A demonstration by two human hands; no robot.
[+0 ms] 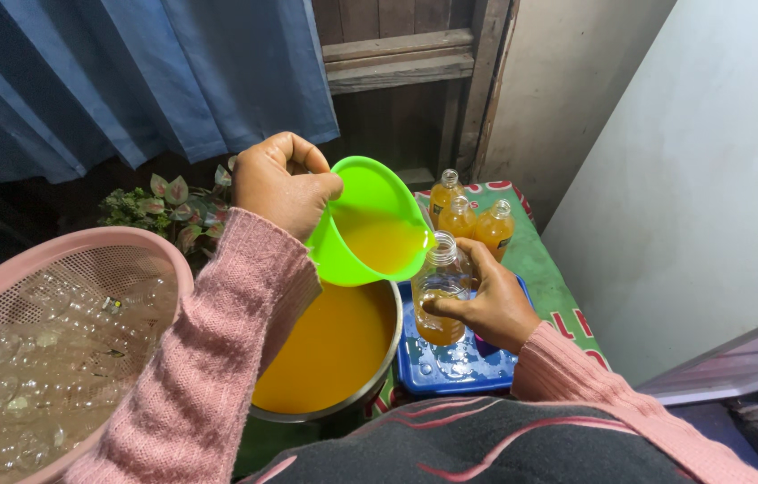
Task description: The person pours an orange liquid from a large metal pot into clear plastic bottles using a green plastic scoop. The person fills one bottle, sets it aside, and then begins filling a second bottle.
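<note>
Left hand [282, 184]: grip closed around the handle of a bright green plastic jug [370, 222], forearm raised, wrist rolled so the spout tips toward 4 o'clock, orange liquid at the lip. Right hand [486, 305]: grip wrapped around a clear plastic bottle [441, 291], upright, partly filled, standing on a blue plastic tray [450, 367]. Spout sits just above the bottle mouth. Steel pot of orange liquid [329, 350] at 7 o'clock of the bottle. Three filled bottles [468, 220] at 12 o'clock on the desk. Pink mesh basket [47, 341] of empty bottles far at 9 o'clock.

Pink ribbed knit sleeves [217, 358] on both arms; dark garment [477, 444] with thin red stripes (lower centre of frame); bare hands.
</note>
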